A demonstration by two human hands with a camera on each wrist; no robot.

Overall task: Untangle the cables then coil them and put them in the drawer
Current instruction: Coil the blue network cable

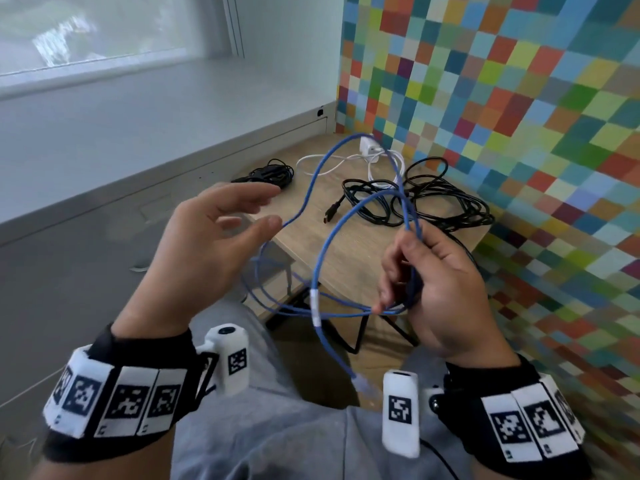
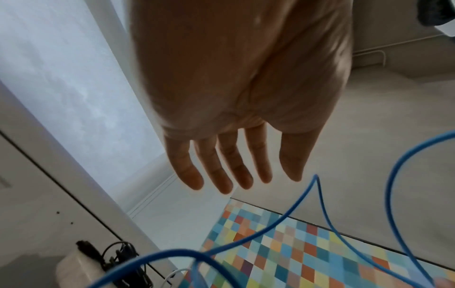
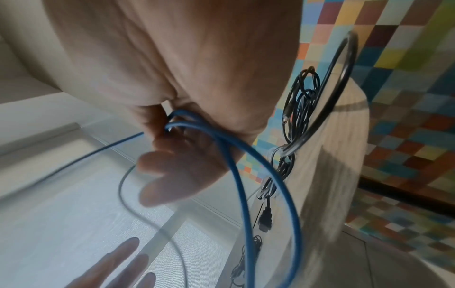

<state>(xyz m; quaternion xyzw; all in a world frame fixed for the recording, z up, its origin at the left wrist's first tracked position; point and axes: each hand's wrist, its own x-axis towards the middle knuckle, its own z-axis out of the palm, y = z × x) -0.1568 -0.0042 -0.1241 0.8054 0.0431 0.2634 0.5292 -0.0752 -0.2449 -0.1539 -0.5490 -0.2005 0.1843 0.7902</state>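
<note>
Right hand (image 1: 436, 282) is gripping several loops of the blue ethernet cable (image 1: 313, 188), held up in the air over the small wooden table (image 1: 349, 251). Left hand (image 1: 204, 244) is hovering open, fingers spread, holding nothing. Loose black cables (image 1: 446, 206) and a white charger cable (image 1: 363, 159) are sitting toward the table's far edge.

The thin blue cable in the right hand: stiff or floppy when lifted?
Probably springy rather than limp: the thin blue cable arcs in wide loops above the wooden table. Likely light: the right hand holds several turns alone, left hand open.
</note>
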